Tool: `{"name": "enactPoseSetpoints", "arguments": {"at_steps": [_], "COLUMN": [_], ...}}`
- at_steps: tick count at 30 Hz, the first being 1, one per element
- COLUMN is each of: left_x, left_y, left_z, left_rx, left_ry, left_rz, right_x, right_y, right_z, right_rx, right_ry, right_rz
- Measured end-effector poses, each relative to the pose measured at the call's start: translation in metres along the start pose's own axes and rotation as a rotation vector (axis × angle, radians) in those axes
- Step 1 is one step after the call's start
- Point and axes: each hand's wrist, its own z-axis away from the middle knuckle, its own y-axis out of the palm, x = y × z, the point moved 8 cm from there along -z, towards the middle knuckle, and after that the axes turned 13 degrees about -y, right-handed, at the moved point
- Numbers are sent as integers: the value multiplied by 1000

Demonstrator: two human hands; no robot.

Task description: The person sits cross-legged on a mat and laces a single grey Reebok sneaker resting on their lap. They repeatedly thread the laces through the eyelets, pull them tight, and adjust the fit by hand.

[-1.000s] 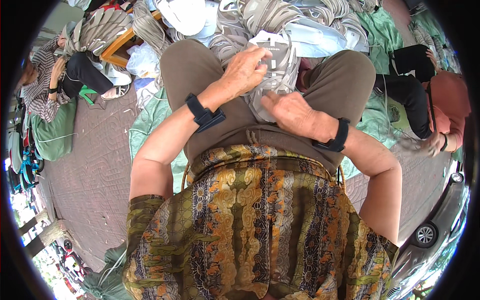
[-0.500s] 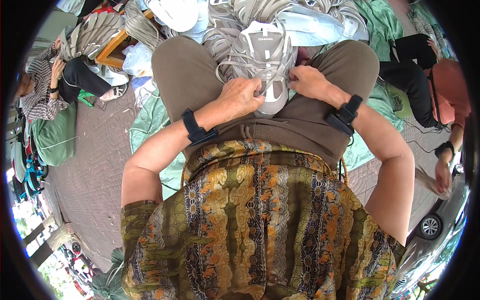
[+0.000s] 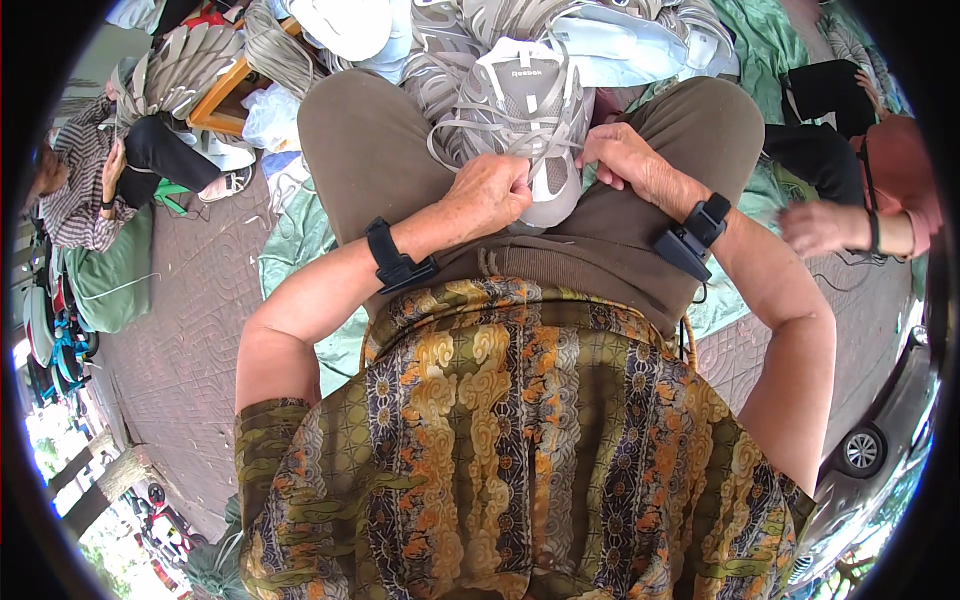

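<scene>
Resting on the person's lap between the knees, one grey sneaker [image 3: 525, 120] lay with its long axis running from near to far, the near end tucked against the belly and the tongue facing up. The left hand [image 3: 492, 192] sat clenched at the shoe's near left side, its fingers pinched on a grey lace [image 3: 470, 150] whose loop trailed out to the left. The right hand [image 3: 625, 160] pressed against the shoe's right edge, fingers curled on the lace there, though the exact grip was hidden. Both hands touched the shoe, equally close to it, and each wrist wore one black band [image 3: 395, 262]. Beyond the knees lay a heap of more grey shoes [image 3: 640, 40], too tangled to count. Two other people sat nearby, one far left [image 3: 100, 190], one at the right edge [image 3: 880, 190].
</scene>
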Motion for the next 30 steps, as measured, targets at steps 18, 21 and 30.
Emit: {"name": "enactPoseSetpoints", "arguments": {"at_steps": [18, 21, 30], "left_x": [-25, -30, -9], "left_y": [-16, -61, -52], "left_z": [-9, -18, -36], "left_rx": [193, -186, -210], "left_ry": [69, 61, 153], "left_rz": [337, 170, -336], "right_x": [96, 83, 86], "right_y": [-21, -98, -139], "right_z": [67, 73, 81], "right_rx": [12, -210, -564], "right_ry": [-300, -271, -434], "right_rz": [-170, -105, 267]}}
